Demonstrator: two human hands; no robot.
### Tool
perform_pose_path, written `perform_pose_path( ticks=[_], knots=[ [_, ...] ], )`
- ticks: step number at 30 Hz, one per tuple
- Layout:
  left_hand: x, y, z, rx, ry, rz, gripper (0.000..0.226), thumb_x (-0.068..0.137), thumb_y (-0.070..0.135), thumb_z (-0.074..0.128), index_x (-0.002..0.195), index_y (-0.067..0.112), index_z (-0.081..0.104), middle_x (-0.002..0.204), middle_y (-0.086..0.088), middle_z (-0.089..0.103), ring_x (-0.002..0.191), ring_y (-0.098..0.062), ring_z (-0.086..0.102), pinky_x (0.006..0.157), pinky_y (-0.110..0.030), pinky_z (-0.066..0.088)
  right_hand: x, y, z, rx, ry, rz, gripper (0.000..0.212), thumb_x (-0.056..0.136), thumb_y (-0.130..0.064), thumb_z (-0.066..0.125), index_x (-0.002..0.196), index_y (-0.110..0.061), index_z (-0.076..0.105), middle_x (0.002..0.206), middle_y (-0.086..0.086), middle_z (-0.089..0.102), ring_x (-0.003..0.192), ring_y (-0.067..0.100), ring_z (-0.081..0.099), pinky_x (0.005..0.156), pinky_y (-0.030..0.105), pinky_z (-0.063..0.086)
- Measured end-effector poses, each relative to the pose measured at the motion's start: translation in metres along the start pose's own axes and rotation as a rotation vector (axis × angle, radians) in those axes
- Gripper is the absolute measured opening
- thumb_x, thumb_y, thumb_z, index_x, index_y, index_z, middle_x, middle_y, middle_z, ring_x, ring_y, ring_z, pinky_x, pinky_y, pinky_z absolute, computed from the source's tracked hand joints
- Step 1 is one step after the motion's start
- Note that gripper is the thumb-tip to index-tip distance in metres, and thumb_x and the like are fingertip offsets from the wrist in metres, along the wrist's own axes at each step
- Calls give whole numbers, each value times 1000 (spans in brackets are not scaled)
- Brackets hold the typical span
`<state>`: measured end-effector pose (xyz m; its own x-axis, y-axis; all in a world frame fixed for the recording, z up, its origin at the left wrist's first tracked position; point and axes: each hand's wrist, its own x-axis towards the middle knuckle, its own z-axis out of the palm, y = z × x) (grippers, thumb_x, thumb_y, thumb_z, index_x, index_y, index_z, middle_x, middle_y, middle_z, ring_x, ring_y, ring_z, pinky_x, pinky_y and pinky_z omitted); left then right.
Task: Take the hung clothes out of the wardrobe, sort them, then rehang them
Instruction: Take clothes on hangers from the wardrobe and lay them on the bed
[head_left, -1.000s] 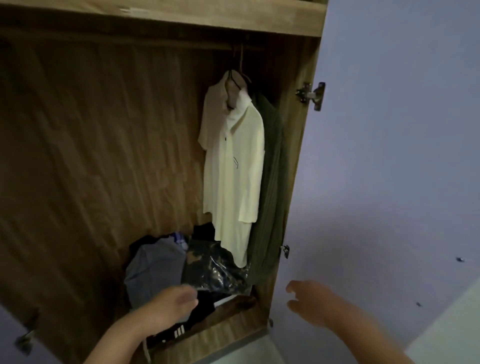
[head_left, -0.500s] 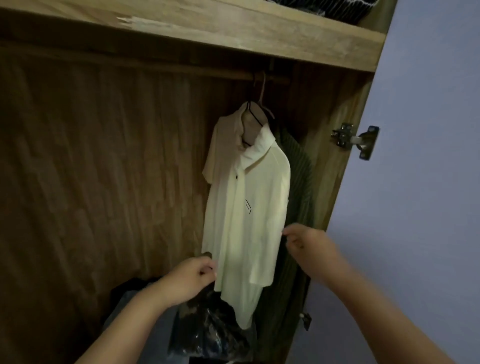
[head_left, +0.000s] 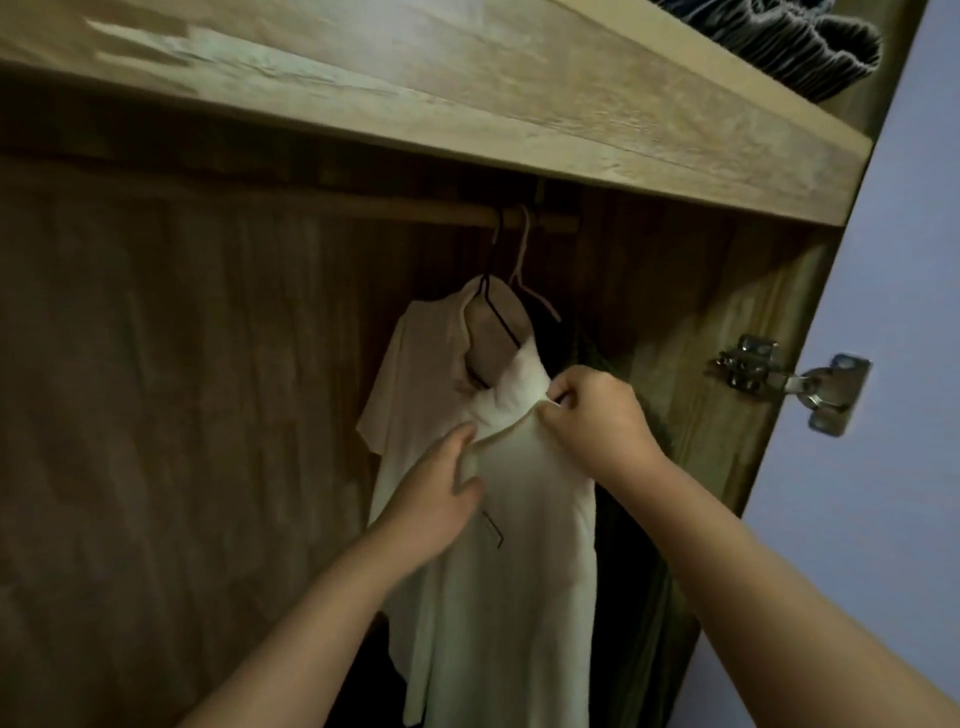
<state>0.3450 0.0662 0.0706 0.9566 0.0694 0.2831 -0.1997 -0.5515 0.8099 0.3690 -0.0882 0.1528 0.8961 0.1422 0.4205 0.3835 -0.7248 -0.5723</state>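
Observation:
A cream short-sleeved shirt (head_left: 524, 561) hangs on a black wire hanger (head_left: 493, 306) from the wooden rail (head_left: 415, 210) at the right end of the wardrobe. My right hand (head_left: 597, 421) pinches the shirt's collar at the right shoulder. My left hand (head_left: 436, 499) rests on the shirt's chest just below the collar, fingers fairly straight. Behind the shirt a dark green garment (head_left: 644, 571) hangs on a pale pink hanger (head_left: 524, 260), mostly hidden.
A thick wooden shelf (head_left: 519, 104) runs above the rail, with dark folded fabric (head_left: 800, 36) on top at the right. A metal hinge (head_left: 784, 379) sticks out from the wardrobe's right side panel. The lilac door (head_left: 883, 364) stands open at the right.
Both hands rose from the bottom of the wardrobe to the shirt's collar. The right hand took hold of the collar; the left came to rest on the chest. The view tilted upward.

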Motion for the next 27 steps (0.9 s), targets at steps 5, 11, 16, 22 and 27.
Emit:
perform_pose_path(
  ticks=[5, 11, 16, 22, 27],
  knots=[
    [19, 12, 2, -228, -34, 125, 62, 95, 5, 46, 144, 35, 21, 142, 12, 38, 129, -4, 38, 102, -17, 35, 5, -20, 31, 74, -81, 21, 15, 88, -21, 54, 99, -12, 60, 87, 5, 62, 77, 20, 60, 58, 28, 46],
    [16, 24, -14, -297, 10, 142, 64, 97, 5, 40, 144, 40, 15, 137, 21, 28, 128, 4, 27, 104, -15, 28, 8, -33, 37, 592, 27, 43, 15, 92, -5, 48, 97, -6, 61, 87, 12, 66, 76, 21, 65, 60, 24, 52],
    [14, 49, -29, -302, 50, 221, 60, 98, 9, 40, 144, 41, 18, 135, 29, 28, 128, 9, 28, 106, -14, 26, 5, -38, 8, 994, -20, 80, 16, 92, -3, 50, 101, -5, 63, 96, 19, 70, 87, 31, 70, 79, 43, 58],
    [-6, 47, -22, -193, 176, 258, 48, 93, 2, 45, 128, 34, 46, 130, -1, 54, 121, -15, 49, 110, -38, 36, -28, -8, -18, 996, -112, 45, 20, 91, 1, 47, 97, -7, 65, 87, 14, 70, 74, 25, 68, 63, 33, 55],
    [-12, 43, -10, -121, 370, 239, 35, 89, 1, 51, 112, 26, 56, 115, -2, 58, 106, -14, 55, 95, -37, 47, -71, 25, -52, 829, -233, 17, 19, 90, -4, 52, 102, -10, 66, 93, 16, 71, 83, 29, 69, 70, 37, 55]
  ],
)
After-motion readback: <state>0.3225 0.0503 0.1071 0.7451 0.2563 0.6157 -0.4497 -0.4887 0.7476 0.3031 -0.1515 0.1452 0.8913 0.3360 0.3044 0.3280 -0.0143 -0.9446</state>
